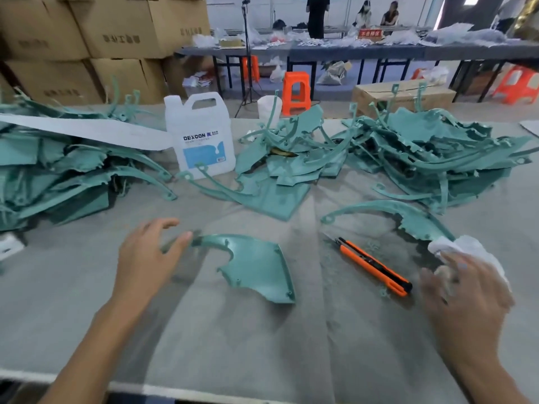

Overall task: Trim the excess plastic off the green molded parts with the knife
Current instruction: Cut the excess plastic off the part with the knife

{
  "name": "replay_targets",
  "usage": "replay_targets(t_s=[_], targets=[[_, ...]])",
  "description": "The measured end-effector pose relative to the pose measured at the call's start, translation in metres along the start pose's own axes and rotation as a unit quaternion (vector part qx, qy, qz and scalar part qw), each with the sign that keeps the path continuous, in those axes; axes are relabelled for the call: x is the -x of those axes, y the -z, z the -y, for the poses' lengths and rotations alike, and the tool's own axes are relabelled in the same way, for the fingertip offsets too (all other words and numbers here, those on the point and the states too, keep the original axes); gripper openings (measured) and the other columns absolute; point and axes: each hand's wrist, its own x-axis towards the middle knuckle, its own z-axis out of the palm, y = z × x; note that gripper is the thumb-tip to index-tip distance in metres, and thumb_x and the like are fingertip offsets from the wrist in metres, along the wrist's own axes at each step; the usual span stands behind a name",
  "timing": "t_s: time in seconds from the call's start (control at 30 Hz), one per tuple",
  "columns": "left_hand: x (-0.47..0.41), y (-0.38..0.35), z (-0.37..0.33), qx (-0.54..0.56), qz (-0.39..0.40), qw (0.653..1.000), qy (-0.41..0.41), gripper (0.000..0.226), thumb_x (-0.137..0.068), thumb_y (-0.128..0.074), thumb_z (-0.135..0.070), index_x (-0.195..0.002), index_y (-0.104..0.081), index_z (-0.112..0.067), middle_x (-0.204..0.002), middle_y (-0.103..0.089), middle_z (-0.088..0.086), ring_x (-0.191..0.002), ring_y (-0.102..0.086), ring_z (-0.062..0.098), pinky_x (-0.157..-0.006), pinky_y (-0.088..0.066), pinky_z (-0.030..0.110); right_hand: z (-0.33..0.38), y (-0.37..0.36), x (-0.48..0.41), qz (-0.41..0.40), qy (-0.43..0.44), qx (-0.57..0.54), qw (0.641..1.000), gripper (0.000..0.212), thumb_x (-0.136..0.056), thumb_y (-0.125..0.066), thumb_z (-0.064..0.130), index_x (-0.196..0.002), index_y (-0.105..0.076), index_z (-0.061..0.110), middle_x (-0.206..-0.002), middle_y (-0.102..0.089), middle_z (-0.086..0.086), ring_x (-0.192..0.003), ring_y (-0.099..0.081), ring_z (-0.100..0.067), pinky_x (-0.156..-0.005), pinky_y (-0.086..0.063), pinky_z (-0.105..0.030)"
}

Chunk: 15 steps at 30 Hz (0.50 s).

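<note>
A green molded part (256, 266) lies flat on the grey cloth in front of me. My left hand (145, 255) hovers just left of its narrow tip, fingers spread and relaxed, holding nothing; the thumb is close to the tip. An orange utility knife (374, 265) with its blade out lies on the cloth to the right, untouched. Beyond the knife, my right hand (463, 298) has its fingers curled over a white cloth (466, 249). Another green part (408, 217) lies just beyond the knife.
Heaps of green parts lie at the left (58, 170), middle (285, 153) and right (437, 153) of the table. A white jug (201, 135) stands behind the left hand. Cardboard boxes (87, 39) are stacked at the back left. People stand at a far table.
</note>
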Motion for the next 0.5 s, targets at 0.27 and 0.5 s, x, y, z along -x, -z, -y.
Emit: replay_targets(t_s=[0.27,0.5], targets=[[0.064,-0.050,-0.076,-0.090,0.260,0.946,-0.170,0.083,-0.076,-0.049,-0.080,-0.149,-0.031,-0.045,-0.158,-0.020,-0.008,-0.144,-0.009,0.014,-0.117,-0.010,0.034,0.054,-0.049,-0.002,0.133,0.076,0.099,0.983,0.032,-0.095,-0.064,0.036,-0.118,-0.071,0.015,-0.108,-0.066,-0.014,-0.095,-0.054,-0.039,-0.085,-0.041,-0.047],[0.052,-0.038,-0.068,-0.011,0.193,0.958,-0.212,0.048,-0.084,-0.065,-0.012,-0.129,-0.064,-0.027,-0.141,-0.053,-0.006,-0.136,-0.043,0.019,-0.112,-0.035,0.034,0.044,-0.062,0.014,0.093,0.061,0.135,0.985,0.027,-0.093,-0.062,0.030,-0.113,-0.070,0.013,-0.098,-0.066,-0.014,-0.086,-0.057,-0.040,-0.077,-0.044,-0.047]])
